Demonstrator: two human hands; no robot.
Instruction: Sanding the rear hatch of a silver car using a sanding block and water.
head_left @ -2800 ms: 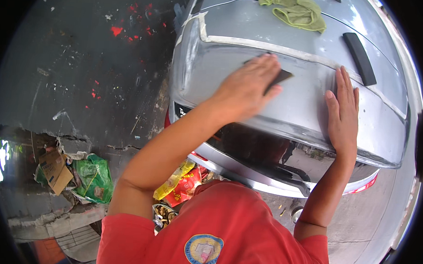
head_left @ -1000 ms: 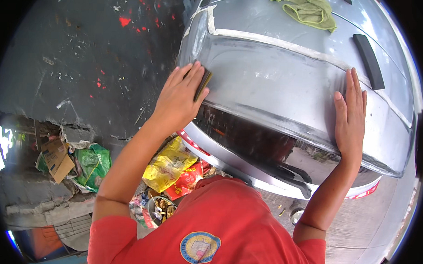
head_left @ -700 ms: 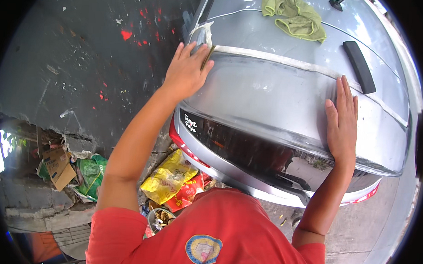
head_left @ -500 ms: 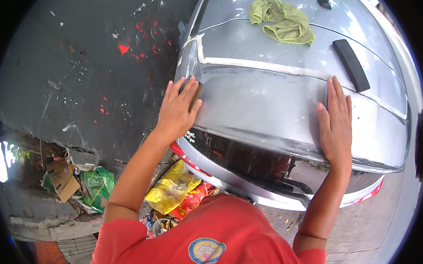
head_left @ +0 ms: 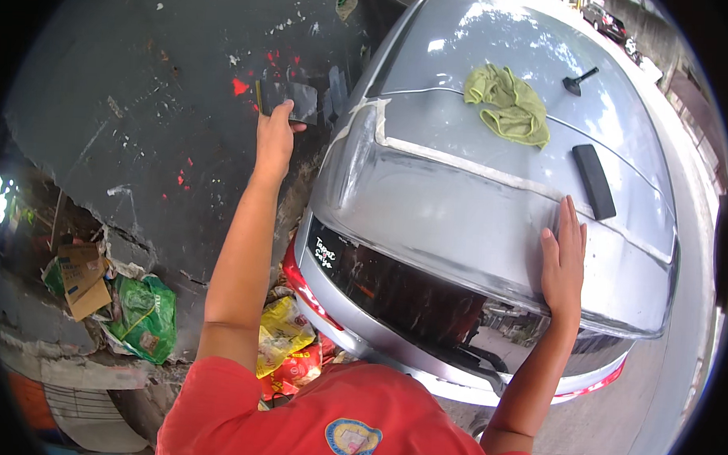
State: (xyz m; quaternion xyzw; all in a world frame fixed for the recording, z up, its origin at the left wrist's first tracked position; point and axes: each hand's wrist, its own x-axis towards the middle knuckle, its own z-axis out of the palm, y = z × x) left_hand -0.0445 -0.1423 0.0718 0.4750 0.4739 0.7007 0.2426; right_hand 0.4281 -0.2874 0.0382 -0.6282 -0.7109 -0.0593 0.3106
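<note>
My left hand (head_left: 275,144) is raised off the car, over the dark grey surface to its left. It grips a thin, dark rectangular sheet (head_left: 301,102) with a yellowish edge, which looks like sandpaper. My right hand (head_left: 565,267) lies on the rear of the silver car roof (head_left: 429,206), fingers stretched out and holding nothing. Whitish masking tape (head_left: 470,172) runs across the roof in front of it. Beyond that hand, a long black block (head_left: 594,182) rests by the tape. A crumpled green cloth (head_left: 506,108) lies farther up the roof.
A short black antenna (head_left: 573,84) stands on the roof. Below the roof edge is the dark rear window (head_left: 402,285) with its wiper. A dark grey paint-spotted surface (head_left: 168,84) fills the left side. Green, yellow and red bags and cardboard (head_left: 82,275) lie lower left.
My left hand has left the roof corner and moved up and left with the dark sheet. My right hand stays flat on the roof. The view has shifted.
</note>
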